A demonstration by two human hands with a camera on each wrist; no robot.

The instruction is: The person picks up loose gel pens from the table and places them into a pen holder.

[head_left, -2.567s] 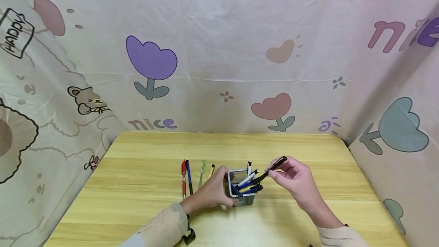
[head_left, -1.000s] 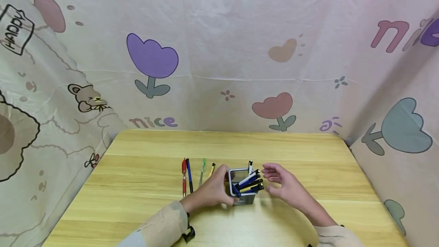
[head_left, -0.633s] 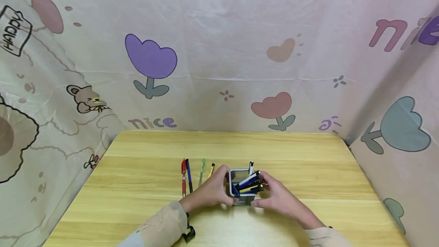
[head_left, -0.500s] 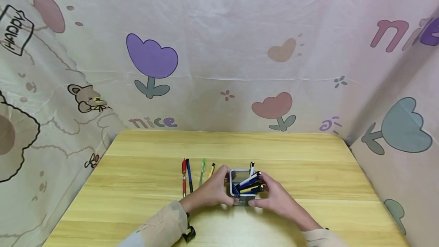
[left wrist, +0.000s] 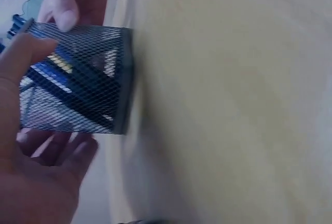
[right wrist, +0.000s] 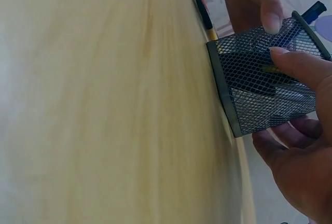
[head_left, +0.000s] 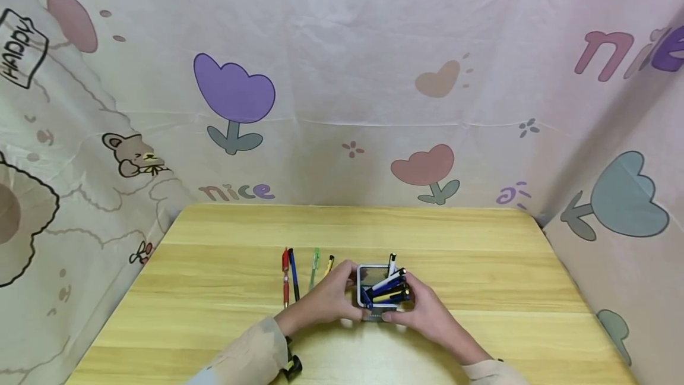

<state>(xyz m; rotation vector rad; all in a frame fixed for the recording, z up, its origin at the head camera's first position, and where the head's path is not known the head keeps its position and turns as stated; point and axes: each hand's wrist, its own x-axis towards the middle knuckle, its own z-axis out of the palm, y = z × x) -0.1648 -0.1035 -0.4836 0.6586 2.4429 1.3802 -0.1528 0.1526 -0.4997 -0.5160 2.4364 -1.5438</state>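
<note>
A square mesh pen holder [head_left: 376,314] with a pale rim stands on the table, with several blue, black, white and yellow pens [head_left: 389,285] leaning to the right inside it. My left hand [head_left: 333,296] grips its left side, thumb on the near face. From the right, my right hand [head_left: 424,308] grips it as well, its thumb [right wrist: 298,64] on the near mesh. The right wrist view shows both thumbs pressed on the same wall. In the left wrist view the mesh wall [left wrist: 78,79] shows the pens through it; some fingertips are hidden behind the holder.
Left of the holder lie a red pen [head_left: 285,278], a dark blue pen [head_left: 293,275], a green pen [head_left: 314,267] and a yellow pen [head_left: 329,264], partly behind my left hand. A patterned cloth [head_left: 320,76] hangs behind the wooden table [head_left: 454,236].
My right hand let a black pen go into the holder, opened, then moved left and took hold of the holder's right side. My left hand stayed on the holder.
</note>
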